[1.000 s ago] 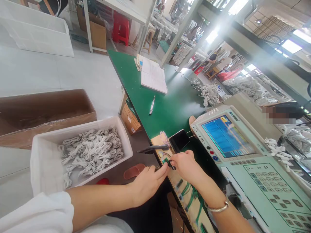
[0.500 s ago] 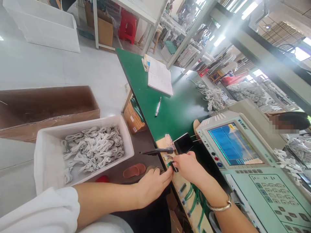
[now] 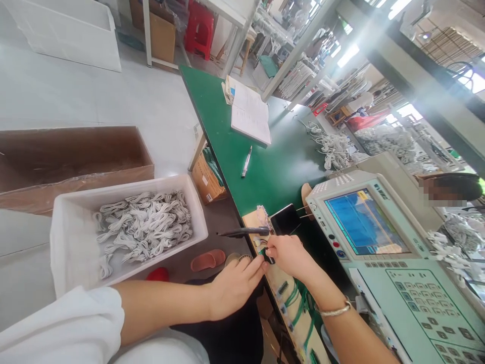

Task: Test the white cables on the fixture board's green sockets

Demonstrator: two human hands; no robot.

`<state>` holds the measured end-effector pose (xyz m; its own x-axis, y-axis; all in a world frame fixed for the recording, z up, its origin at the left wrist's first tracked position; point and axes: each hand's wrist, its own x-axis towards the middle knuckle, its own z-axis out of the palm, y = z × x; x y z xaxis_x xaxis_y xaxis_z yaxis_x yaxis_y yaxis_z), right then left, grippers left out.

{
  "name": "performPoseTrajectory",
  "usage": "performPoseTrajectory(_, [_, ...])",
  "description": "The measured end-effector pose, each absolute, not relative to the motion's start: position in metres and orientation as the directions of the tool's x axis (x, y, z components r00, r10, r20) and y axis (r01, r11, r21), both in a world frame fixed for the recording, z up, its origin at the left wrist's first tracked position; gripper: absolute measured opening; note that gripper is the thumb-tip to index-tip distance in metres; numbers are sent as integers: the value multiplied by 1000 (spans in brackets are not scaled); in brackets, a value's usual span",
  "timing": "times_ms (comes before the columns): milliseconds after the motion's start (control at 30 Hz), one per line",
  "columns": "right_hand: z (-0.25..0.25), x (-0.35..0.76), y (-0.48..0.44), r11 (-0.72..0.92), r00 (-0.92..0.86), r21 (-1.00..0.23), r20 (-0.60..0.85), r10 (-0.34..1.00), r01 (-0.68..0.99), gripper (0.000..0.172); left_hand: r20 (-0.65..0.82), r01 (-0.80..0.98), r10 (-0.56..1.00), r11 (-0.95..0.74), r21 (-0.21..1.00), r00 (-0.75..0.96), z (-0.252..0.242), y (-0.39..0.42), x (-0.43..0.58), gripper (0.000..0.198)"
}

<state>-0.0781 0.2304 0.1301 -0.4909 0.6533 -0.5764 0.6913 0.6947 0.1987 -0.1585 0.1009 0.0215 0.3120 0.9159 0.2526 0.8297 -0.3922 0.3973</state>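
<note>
The person's left hand (image 3: 233, 283) and right hand (image 3: 290, 255) meet over a small dark connector (image 3: 267, 258) at the near edge of the green surface (image 3: 273, 167), just as they did half a second and a full second ago. The right hand's grip is closed on the connector, fingertips pinched around it; the left hand's index finger and thumb reach in and touch it from the left, though whether that grip actually clamps it cannot be told. The connector sits above a wooden test board (image 3: 280, 288) carrying green wires, which lies along the near edge of the surface.

Little has changed between the pictures beyond the camera's aim. The hands have kept their pose and stay at the same spot on the board; the view has tilted slightly, so the bench and its things sit a little higher and further right than a second ago. The right wrist's bangle (image 3: 335, 311) remains in view.

Just beyond the hands, a dark-handled tool (image 3: 242, 232) lies across the board's far end beside a black phone (image 3: 285, 218). To the right stands a pale green tester (image 3: 401, 283) with a blue screen. Further off on the surface lie a pen (image 3: 246, 162), an open notebook (image 3: 250, 116) and a heap of white cables (image 3: 335, 149). To the left, on the floor side, a white bin (image 3: 68, 253) holds bundled white cords (image 3: 144, 227), with a cardboard box (image 3: 71, 162) behind it.
</note>
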Motion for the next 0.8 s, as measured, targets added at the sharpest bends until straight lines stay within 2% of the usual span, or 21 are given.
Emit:
performPoseTrajectory(200, [132,-78,222,658,-483,210,-528,699,723,14,240,846,904,-418,331,353,21,97,-155,56])
performPoseTrajectory(333, [135,-83,206,609,-495,216,-410,766,764,10,223,859,911,-404,313,347,25,91,-155,60])
performPoseTrajectory(400, [142,-83,191,571,-508,205,-290,811,794,12,232,839,919,-387,382,319,29,86,-158,58])
performPoseTrajectory(467, [152,-70,168,544,-523,169,-155,838,822,20,236,788,934,-353,505,268,33,79,-161,51])
performPoseTrajectory(533, [159,-40,135,493,-495,42,33,868,869,27,192,698,949,-315,643,250,32,70,-161,41])
performPoseTrajectory(600, [157,6,94,342,-288,-200,254,923,918,28,94,579,948,-261,772,303,28,60,-154,32])
performPoseTrajectory(633, [152,33,71,210,-119,-310,288,950,927,27,33,519,937,-221,826,347,25,56,-147,29])
performPoseTrajectory(667, [144,59,47,50,60,-396,262,963,917,26,-31,465,920,-168,870,390,22,52,-139,27])
performPoseTrajectory(733, [124,108,-1,-260,355,-516,94,930,816,27,-141,368,872,-47,929,468,15,48,-118,26])
performPoseTrajectory(800, [100,142,-40,-448,511,-602,-78,856,660,31,-215,273,819,75,959,532,11,46,-93,30])
